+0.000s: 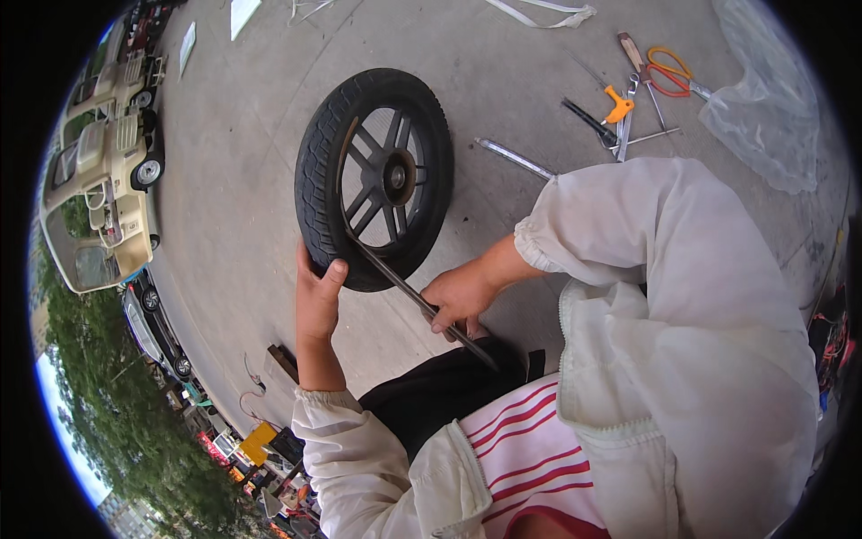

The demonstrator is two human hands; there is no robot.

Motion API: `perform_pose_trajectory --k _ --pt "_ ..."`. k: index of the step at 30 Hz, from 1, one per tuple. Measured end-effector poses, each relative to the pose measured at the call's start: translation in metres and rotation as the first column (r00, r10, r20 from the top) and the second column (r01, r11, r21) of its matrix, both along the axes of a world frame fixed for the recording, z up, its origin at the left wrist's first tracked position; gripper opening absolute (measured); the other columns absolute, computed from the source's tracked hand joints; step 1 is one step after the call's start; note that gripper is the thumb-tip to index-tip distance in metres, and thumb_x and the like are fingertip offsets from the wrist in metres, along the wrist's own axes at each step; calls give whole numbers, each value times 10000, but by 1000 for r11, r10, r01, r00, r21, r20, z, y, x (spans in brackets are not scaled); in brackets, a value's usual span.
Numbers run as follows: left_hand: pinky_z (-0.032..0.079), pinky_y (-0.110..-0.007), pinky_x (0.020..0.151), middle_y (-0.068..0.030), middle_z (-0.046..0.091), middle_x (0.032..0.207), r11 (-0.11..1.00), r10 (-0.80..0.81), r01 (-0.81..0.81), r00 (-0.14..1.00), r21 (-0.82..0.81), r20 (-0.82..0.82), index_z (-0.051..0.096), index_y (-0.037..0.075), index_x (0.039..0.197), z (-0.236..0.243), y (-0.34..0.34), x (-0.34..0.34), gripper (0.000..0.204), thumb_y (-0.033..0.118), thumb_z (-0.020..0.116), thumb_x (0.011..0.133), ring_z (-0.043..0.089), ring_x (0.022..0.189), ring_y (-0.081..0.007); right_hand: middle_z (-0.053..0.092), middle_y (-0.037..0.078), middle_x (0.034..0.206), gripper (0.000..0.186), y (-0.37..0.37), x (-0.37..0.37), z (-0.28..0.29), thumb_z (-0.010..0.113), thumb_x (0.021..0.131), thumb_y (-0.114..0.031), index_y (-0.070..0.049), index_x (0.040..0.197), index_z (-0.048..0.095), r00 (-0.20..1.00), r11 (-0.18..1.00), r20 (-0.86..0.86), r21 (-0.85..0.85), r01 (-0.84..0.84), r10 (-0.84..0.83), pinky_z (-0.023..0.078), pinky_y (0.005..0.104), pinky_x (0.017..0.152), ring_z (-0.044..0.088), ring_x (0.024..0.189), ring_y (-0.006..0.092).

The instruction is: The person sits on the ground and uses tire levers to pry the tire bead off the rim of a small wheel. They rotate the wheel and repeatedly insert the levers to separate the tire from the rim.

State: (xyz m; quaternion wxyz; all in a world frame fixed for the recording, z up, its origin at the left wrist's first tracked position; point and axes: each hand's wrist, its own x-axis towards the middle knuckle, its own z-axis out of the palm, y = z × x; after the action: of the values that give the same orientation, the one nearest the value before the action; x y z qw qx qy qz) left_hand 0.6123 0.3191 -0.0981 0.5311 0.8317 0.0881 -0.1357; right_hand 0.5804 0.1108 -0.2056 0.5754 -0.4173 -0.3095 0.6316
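Note:
A black wheel with a tyre (316,175) on a spoked rim stands tilted on the ground in front of me. My left hand (319,292) grips the tyre's near left edge, the thumb up against the sidewall and the fingers partly hidden behind the tread. My right hand (460,292) is closed round a long dark metal tyre lever (400,280). The lever's far tip meets the rim edge at the tyre's bead, and its other end points back toward my dark trousers (440,391). A rusty brown patch shows round the hub (398,176).
To the right on the concrete lie a silver metal bar (514,158), an orange-handled tool (619,105), a wrench (627,117), scissors (673,74), a wooden-handled screwdriver (632,56) and a clear plastic bag (763,112). Parked vehicles (108,184) line the left side.

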Motion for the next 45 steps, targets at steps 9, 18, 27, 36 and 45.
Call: perform_pose_trajectory --k 9,18,27,36,45 --pt "488 -295 803 -95 668 924 876 100 -169 980 453 171 593 -32 1072 -13 -38 3 521 314 832 765 605 845 -158 681 149 925 246 34 -14 -7 609 943 -204 28 1008 557 986 996 -145 21 89 -85 603 339 658 703 806 237" --pt "486 -309 780 -104 675 888 850 39 -167 966 500 255 607 -23 1011 -14 -49 4 416 288 784 799 606 808 -171 693 82 823 232 63 -16 -17 722 854 -216 -10 899 625 947 960 184 -39 276 -265 559 303 607 694 725 166" --pt "482 -315 798 -106 675 895 884 55 -181 956 431 289 607 -24 1023 -21 -37 7 383 250 766 808 606 816 -173 693 79 846 224 54 1 -31 736 841 -193 -8 919 637 993 992 42 56 110 -112 580 303 633 693 721 167" --pt "483 -318 805 -125 672 894 859 5 -152 958 490 288 599 -16 1021 -18 -36 5 364 228 753 800 613 824 -197 682 143 915 240 26 7 -18 691 902 -174 5 1028 592 967 996 -239 25 -91 94 607 340 680 721 810 228" --pt "482 -314 816 -115 667 929 881 -43 -90 962 465 268 590 -13 1061 -11 -43 5 413 213 774 769 606 847 -180 687 134 879 242 44 4 -27 739 861 -143 13 988 605 993 997 -96 -7 -74 73 610 314 645 725 794 210"
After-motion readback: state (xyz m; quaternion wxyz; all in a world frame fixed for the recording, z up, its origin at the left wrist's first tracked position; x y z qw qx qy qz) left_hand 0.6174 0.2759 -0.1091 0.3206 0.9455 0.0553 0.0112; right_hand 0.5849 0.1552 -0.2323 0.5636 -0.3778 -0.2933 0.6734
